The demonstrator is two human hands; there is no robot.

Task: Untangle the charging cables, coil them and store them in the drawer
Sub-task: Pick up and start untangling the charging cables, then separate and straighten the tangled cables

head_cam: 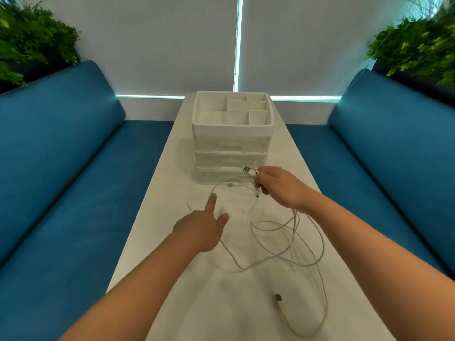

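The right hand is pinching cable ends, a USB plug sticking out of its closed fingers, just in front of the drawer unit. The left hand is hovering spread and empty, fingers apart, above the table. The white cables are lying tangled in loose loops on the table, trailing toward another plug nearer the person.

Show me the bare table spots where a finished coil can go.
Free: the table's left strip, between the left hand and the left edge, and the near patch below the tangle, left of the loose plug. Crowded: the cables cover centre-right, under the right hand, up to the drawer unit.
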